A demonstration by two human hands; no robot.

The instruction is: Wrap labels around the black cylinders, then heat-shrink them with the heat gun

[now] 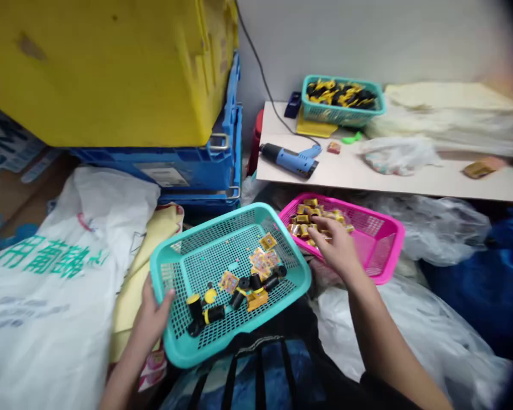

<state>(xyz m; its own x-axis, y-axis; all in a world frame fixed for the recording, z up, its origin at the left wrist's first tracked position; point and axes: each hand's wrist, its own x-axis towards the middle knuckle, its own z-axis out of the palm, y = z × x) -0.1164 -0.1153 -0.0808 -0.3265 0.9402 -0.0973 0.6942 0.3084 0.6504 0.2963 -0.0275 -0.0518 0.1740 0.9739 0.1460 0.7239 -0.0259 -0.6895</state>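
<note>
My left hand grips the left end of a teal plastic basket, its thumb over the rim. The basket is tilted on my lap. Inside lie several black cylinders with yellow ends, small printed cards and an orange-yellow piece. My right hand is over the pink basket at the right, fingers stretched and apart. Several small yellow wrapped cylinders lie in that basket's left part, close to my fingertips. Nothing shows in the right hand, though part of it hides the pieces beneath.
A blue heat gun lies on the white table, its cord running up the wall. Behind it stands another teal basket full of black and yellow pieces. Stacked blue crates and a white sack are at left.
</note>
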